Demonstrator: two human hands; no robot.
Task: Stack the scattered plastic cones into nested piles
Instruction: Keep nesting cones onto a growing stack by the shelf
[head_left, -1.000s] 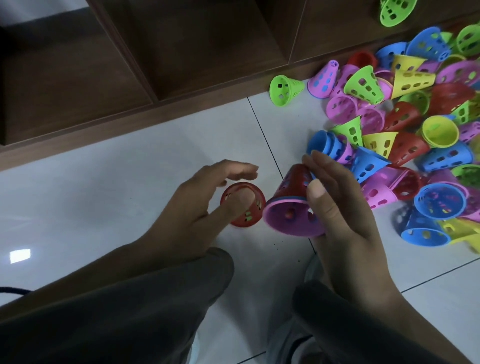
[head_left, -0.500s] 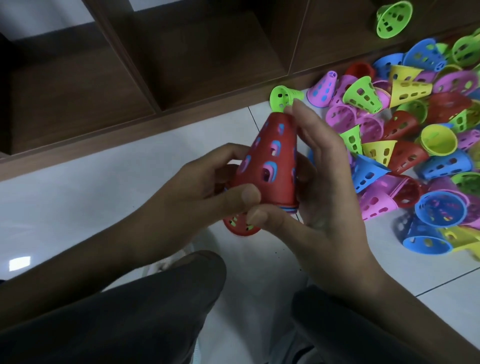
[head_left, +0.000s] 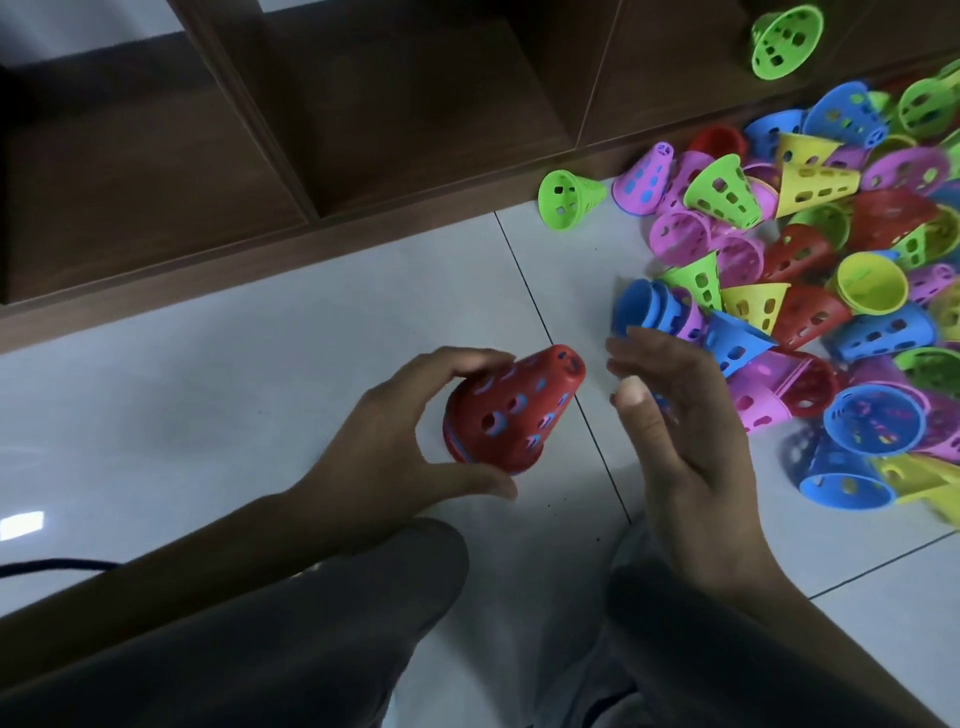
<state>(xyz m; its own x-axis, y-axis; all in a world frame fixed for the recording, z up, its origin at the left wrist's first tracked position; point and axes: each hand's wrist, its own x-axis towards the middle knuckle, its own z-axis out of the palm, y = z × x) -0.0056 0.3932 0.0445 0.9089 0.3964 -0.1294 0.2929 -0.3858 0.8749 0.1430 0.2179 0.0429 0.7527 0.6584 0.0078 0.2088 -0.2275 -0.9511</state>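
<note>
The nested pile (head_left: 511, 410), red outside with blue showing through its holes, sits tilted in the left hand (head_left: 395, 447), fingers over its upper side and thumb under the wide rim, just above the floor (head_left: 260, 374). The right hand (head_left: 691, 441) hangs relaxed and holds nothing, close beside the pile's narrow end. With only that loose pinch, the inner cones could slip out of the rim. The scattered cones (head_left: 810, 291) lie crowded to the right, so a careless reach may knock them further apart.

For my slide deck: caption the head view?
Left hand holds a red nested cone stack; right hand open beside scattered cones.
</note>
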